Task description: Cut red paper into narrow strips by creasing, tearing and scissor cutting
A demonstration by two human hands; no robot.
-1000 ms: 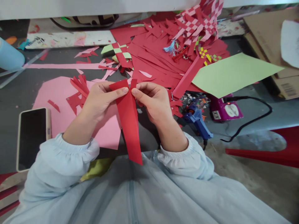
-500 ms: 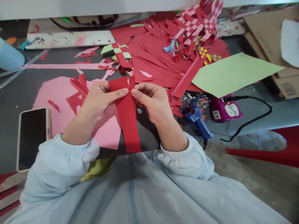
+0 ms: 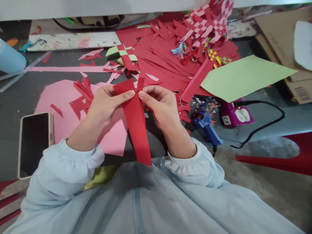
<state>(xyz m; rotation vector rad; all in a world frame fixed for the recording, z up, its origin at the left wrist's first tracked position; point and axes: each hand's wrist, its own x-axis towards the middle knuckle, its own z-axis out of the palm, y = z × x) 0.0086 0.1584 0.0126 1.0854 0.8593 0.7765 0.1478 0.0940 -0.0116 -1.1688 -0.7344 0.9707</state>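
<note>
A long piece of red paper [image 3: 137, 130] hangs between my hands, with a narrow strip standing apart from the wider part at its top. My left hand [image 3: 107, 105] pinches the wider part near the top, thumb in front and fingers behind. Close beside it, my right hand [image 3: 159, 104] pinches the narrow strip between thumb and fingers. Both thumb tips nearly meet at the gap in the paper. Beneath my left hand lies a pink sheet [image 3: 112, 139], with small cut red pieces [image 3: 81, 100] on it.
A phone [image 3: 34, 146] lies at the left. Red sheets [image 3: 161, 68] and woven paper pieces [image 3: 198, 26] are heaped at the back. To the right are a green sheet [image 3: 246, 78], a blue glue gun [image 3: 207, 126], a purple box [image 3: 235, 113] with a black cord, and cardboard [image 3: 275, 39].
The lower end of the red paper has swung to the right and slightly nearer to me. The narrow strip at the top leans further right. Both hands keep their pinch, almost in place.
</note>
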